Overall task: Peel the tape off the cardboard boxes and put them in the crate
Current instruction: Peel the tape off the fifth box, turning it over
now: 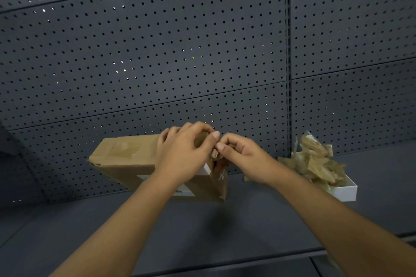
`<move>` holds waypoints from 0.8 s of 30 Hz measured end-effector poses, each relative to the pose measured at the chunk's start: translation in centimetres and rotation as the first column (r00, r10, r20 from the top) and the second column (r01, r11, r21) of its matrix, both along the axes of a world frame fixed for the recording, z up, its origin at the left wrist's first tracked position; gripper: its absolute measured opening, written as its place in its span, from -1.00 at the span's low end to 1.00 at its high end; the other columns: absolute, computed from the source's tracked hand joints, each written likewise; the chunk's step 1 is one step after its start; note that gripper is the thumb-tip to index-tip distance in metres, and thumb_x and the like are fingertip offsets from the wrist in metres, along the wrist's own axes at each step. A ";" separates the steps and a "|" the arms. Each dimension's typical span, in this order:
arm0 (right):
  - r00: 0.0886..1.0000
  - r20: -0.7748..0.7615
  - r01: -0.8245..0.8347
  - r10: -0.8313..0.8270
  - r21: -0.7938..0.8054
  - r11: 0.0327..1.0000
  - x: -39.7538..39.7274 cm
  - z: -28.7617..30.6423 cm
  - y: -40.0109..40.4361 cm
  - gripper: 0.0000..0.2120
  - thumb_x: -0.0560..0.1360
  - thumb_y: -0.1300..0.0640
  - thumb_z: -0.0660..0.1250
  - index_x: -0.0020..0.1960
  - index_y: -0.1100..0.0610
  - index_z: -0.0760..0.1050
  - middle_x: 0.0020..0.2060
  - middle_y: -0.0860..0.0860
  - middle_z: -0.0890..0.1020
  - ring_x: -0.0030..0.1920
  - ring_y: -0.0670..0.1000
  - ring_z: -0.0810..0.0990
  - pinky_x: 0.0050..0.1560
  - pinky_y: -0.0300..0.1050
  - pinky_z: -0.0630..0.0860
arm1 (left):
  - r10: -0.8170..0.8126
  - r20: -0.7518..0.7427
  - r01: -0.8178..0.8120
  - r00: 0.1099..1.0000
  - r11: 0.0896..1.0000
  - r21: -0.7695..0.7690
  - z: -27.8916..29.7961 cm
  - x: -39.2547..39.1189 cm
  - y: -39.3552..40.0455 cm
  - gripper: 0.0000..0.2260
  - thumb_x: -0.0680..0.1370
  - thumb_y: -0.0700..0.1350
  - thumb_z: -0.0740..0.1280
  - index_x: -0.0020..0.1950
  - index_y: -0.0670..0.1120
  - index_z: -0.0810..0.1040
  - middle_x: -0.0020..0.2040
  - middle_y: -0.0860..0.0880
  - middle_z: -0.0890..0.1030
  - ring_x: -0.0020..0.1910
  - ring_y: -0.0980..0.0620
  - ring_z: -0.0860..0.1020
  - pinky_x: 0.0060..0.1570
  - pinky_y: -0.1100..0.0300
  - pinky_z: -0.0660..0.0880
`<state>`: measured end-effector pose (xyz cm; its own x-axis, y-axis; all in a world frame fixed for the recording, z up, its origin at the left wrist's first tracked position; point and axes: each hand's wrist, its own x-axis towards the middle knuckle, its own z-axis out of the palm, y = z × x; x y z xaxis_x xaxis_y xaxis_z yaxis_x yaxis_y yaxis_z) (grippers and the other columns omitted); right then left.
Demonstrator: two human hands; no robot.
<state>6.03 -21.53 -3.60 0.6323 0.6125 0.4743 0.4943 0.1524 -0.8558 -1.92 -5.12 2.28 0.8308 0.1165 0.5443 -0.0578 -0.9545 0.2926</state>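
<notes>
- Cardboard box (126,159) was held tilted above the shelf (202,227); judged light and stiff.
- Left hand (182,153) was curled over its right end.
- Right hand (240,157) was pinched at that corner, presumably on thin, sticky tape.
- Peeled tape (315,164) was heaped in a white tray (346,189).

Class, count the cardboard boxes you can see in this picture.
1: the cardboard box, held above the shelf by the left hand. Others may be outside the view.
</notes>
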 end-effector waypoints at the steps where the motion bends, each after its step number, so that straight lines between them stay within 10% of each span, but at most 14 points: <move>1: 1.000 -0.012 -0.020 0.020 0.010 1.000 -0.1 -0.1 -0.1 -0.76 0.71 0.14 0.25 0.04 0.34 0.46 -0.13 0.15 0.63 -0.11 0.20 0.69 0.05 0.23 0.63 | 0.018 -0.005 -0.018 1.000 0.998 -0.066 0.2 0.2 -0.1 -0.76 0.63 0.31 0.20 0.13 0.26 0.57 0.08 0.24 0.60 0.15 0.15 0.37 0.37 0.06 0.19; 18: 0.976 -0.204 0.109 -0.074 0.167 0.980 -1.1 -2.4 1.5 -0.75 0.70 0.26 0.19 -0.15 0.19 0.47 -0.28 0.08 0.64 -0.23 0.13 0.68 -0.04 0.17 0.58 | -0.025 -0.015 0.023 1.000 0.993 -0.114 0.2 0.5 0.0 -0.82 0.55 0.17 0.22 -0.03 0.27 0.63 -0.27 0.20 0.61 0.08 0.09 0.54 0.41 0.00 0.16; 24: 0.965 -0.260 0.081 -0.039 0.151 0.985 -1.3 -1.2 2.0 -0.53 0.67 -0.10 0.23 0.02 0.35 0.51 -0.28 0.09 0.62 -0.28 0.14 0.63 -0.19 0.03 0.60 | 0.032 -0.133 -0.028 0.991 0.999 0.033 0.3 0.4 -0.4 -0.77 0.64 0.22 0.08 0.11 0.25 0.51 0.04 0.24 0.55 0.28 0.03 0.40 0.53 -0.15 0.05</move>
